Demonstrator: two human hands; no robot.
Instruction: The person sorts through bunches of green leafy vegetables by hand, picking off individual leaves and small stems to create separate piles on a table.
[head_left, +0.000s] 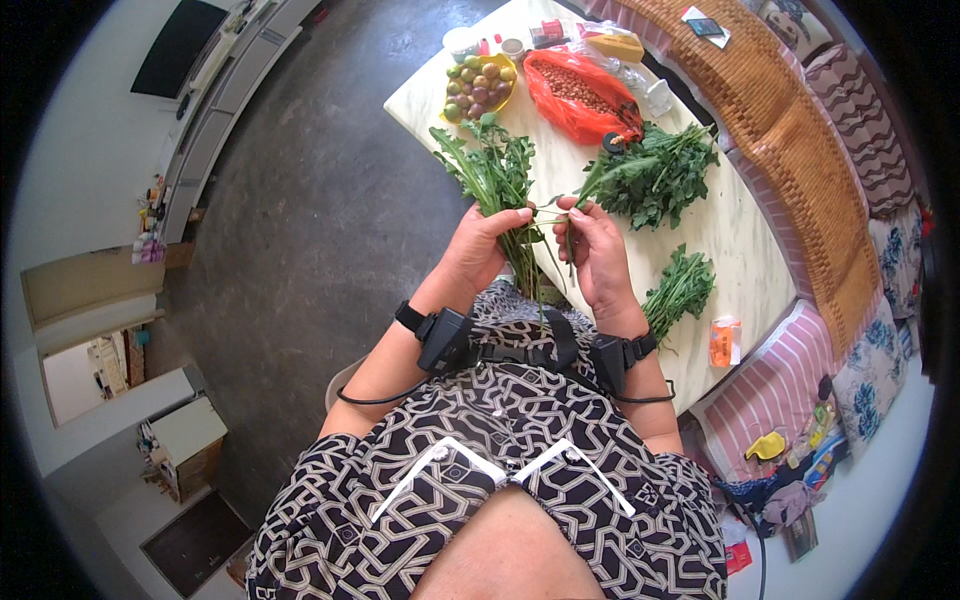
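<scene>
My left hand (480, 244) is closed around a bunch of leafy greens (495, 169), leaves pointing away from me and thin stems hanging below the fist. Close beside it, my right hand (592, 244) pinches a few green stems (574, 225) between thumb and fingers. One thin stem stretches across the gap between both hands. Just beyond my right hand a larger heap of dark leafy greens (656, 176) lies on the marble-patterned table (739, 259). A smaller bunch of greens (682, 285) rests on the table to the right of my right wrist.
At the table's far end sit a yellow bowl of round fruit (480, 86) and an open red plastic bag of peanuts (574, 90). An orange-and-white packet (725, 342) lies near the right edge. A sofa with a woven mat (795, 150) runs along the right; bare floor (300, 187) shows at left.
</scene>
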